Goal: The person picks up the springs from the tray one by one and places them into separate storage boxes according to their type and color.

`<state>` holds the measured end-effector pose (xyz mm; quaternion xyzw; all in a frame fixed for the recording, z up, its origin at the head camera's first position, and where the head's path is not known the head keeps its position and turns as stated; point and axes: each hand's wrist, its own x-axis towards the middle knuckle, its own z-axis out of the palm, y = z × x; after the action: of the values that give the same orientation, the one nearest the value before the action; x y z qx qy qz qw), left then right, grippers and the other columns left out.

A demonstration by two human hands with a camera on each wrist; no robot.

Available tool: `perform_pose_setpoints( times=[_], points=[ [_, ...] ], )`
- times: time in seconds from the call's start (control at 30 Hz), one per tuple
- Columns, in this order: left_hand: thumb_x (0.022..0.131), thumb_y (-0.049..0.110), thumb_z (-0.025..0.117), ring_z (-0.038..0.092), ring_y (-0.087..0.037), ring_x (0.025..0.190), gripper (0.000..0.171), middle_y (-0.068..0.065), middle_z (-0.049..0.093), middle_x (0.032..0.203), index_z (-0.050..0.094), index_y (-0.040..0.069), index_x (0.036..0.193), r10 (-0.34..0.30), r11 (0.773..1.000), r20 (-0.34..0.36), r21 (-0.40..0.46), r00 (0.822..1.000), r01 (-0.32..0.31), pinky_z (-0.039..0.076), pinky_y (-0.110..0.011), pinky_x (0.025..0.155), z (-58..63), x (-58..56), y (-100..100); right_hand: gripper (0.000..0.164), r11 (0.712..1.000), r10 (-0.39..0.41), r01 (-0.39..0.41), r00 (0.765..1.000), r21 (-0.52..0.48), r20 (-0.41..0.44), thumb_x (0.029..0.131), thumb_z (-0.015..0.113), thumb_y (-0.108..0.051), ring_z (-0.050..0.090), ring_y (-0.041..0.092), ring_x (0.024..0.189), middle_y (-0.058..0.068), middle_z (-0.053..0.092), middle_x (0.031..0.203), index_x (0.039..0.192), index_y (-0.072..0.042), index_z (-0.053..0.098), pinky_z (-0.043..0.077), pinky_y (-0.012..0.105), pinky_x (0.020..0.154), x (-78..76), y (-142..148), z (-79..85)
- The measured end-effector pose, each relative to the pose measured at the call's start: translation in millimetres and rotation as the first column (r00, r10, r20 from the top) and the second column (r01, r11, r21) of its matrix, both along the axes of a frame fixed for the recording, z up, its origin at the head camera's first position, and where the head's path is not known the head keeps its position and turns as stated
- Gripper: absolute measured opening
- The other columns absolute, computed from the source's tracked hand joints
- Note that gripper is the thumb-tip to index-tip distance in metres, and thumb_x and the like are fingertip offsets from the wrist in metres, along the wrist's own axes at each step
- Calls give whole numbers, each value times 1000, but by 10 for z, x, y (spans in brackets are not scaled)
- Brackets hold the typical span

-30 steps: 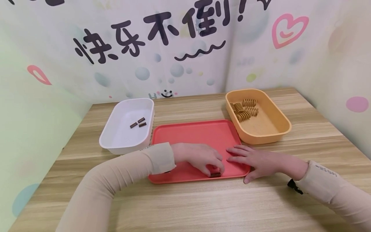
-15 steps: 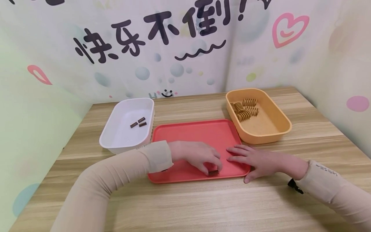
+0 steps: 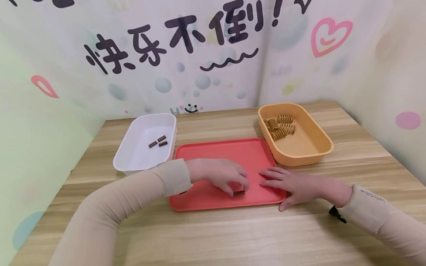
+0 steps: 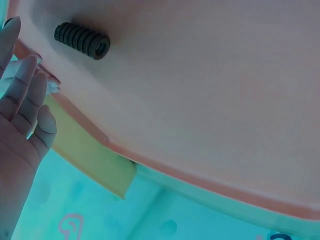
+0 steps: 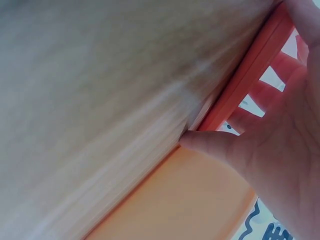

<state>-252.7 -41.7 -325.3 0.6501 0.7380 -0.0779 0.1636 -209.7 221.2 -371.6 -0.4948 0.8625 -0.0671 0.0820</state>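
My left hand (image 3: 223, 175) pinches a small dark coil spring (image 3: 239, 193) between thumb and fingertips, low over the red tray (image 3: 251, 151). In the left wrist view, that spring is mostly hidden behind the fingertips at the left edge. Another dark spring (image 4: 82, 41) lies on the tray there; in the head view it is hidden under the left hand. The right hand (image 3: 301, 186) lies over the tray's right rim with spread, straight fingers inside. Its thumb (image 5: 210, 142) rests outside the rim by the wooden table, as the right wrist view shows.
At the left stands a white bin (image 3: 133, 151) with three small dark springs (image 3: 162, 143) in it. An orange bin (image 3: 307, 147) with several larger golden springs (image 3: 279, 133) stands beyond the tray's right corner. A printed curtain (image 3: 213, 85) hangs behind the table.
My left hand has moved left and slightly away from the tray's front edge, carrying the small spring with it. The right hand has kept its place on the rim.
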Motion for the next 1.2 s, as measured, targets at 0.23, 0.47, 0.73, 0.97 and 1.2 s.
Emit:
perform_pose_setpoints(
  times=[0.23,0.47,0.73,0.97,1.2],
  points=[
    [84,28,66,49,-8,99,34,4,56,107,59,23,117,46,999,12,15,999,-46,42,-22,86,30,-34,-85,76,1000,-12,12,1000,7,10,79,52,-63,25,42,129,15,33,143,135,-12,44,27,59,99,1,-8,-17],
    [84,28,67,49,-10,102,34,3,57,108,59,22,117,52,998,13,27,999,-52,41,-24,89,71,-43,-132,75,1000,-7,7,1000,9,3,79,52,-63,26,43,129,15,33,143,135,-12,44,27,59,99,6,-15,-5],
    [84,27,66,49,-10,102,34,2,57,108,59,22,117,64,997,26,29,998,-65,41,-23,88,109,-54,-180,76,1000,-4,4,1000,8,-3,79,52,-63,26,42,129,15,33,143,135,-12,44,27,59,98,13,-17,2],
    [84,27,66,48,-9,100,33,3,57,107,60,23,116,80,996,19,35,997,-81,41,-24,88,143,-75,-231,76,1000,5,-5,1000,3,-21,80,52,-62,27,42,128,15,33,142,135,-12,44,27,59,98,12,-15,-1],
    [84,26,66,48,-10,101,33,2,57,108,59,22,117,79,996,14,30,997,-79,41,-24,88,163,-81,-260,76,1000,11,-11,1000,-1,-27,79,52,-62,27,42,128,15,34,142,135,-11,44,27,59,97,15,-21,-1]
  ],
)
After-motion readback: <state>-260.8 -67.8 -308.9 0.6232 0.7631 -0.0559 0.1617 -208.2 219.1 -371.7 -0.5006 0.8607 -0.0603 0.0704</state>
